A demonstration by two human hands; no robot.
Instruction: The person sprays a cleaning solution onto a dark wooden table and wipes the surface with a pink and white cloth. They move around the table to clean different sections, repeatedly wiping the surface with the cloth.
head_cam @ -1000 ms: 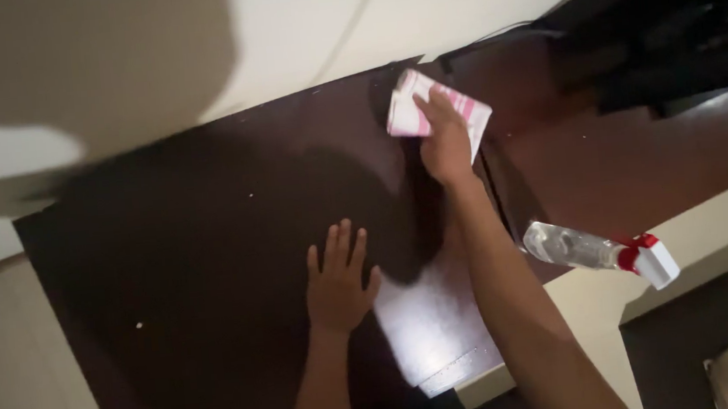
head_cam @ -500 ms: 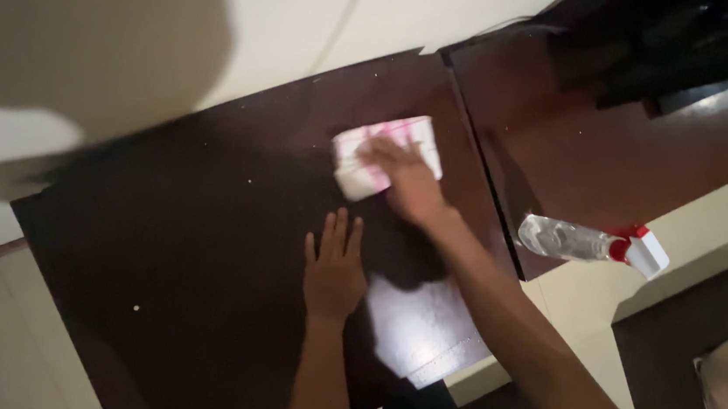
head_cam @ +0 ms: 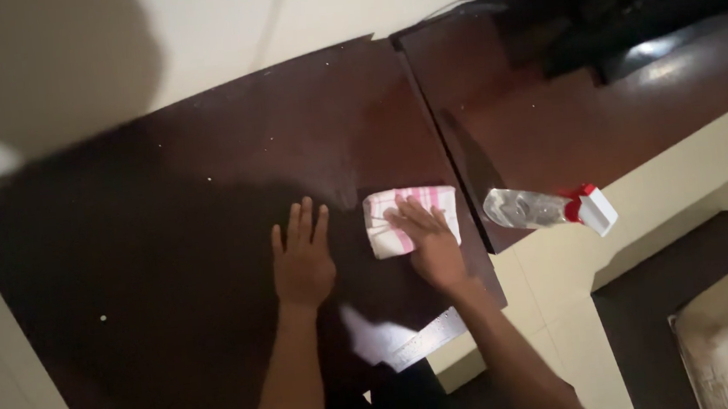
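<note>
Right hand [head_cam: 434,246] presses its spread fingers [head_cam: 407,218] flat on a folded pink-and-white cloth [head_cam: 404,211]; left hand [head_cam: 302,261] (fingers together) rests on the dark wooden table [head_cam: 166,248], a clear spray bottle [head_cam: 549,208] nearby.

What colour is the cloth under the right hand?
White with pink stripes: the cloth, seen in the head view.

Both hands [head_cam: 302,262] [head_cam: 431,244] flat, palms down.
</note>
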